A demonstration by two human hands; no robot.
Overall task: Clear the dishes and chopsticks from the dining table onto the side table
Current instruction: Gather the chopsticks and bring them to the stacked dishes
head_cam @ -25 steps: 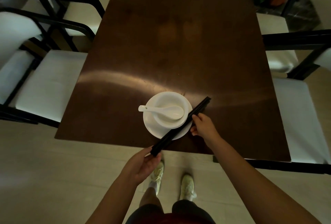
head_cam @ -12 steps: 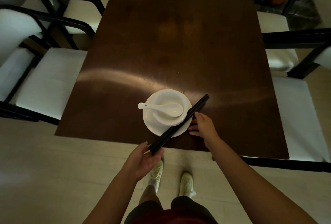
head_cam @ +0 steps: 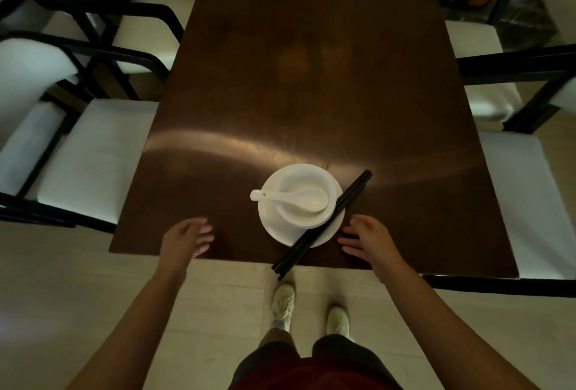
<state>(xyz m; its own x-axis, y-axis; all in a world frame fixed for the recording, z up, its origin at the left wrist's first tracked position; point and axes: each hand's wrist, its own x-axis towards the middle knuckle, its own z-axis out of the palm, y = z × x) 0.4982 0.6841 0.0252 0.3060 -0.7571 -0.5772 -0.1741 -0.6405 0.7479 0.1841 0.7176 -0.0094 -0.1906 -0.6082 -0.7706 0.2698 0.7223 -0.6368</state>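
Both hands have released the chopsticks (head_cam: 324, 224), now lying across the plate (head_cam: 271, 230) between the open left hand (head_cam: 187, 241) and open right hand (head_cam: 367, 241).

chopsticks (head_cam: 324, 225) across plate (head_cam: 274, 230) rim | left hand (head_cam: 187, 238), right hand (head_cam: 367, 240) empty, flanking plate

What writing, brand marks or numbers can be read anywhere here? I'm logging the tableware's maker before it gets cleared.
None can be read.
White ceramic plate, white bowl and white spoon: plain, with no mark in view; their undersides are hidden.
Black chopsticks: no lettering shows.
Dark brown wooden table: bare of any text.
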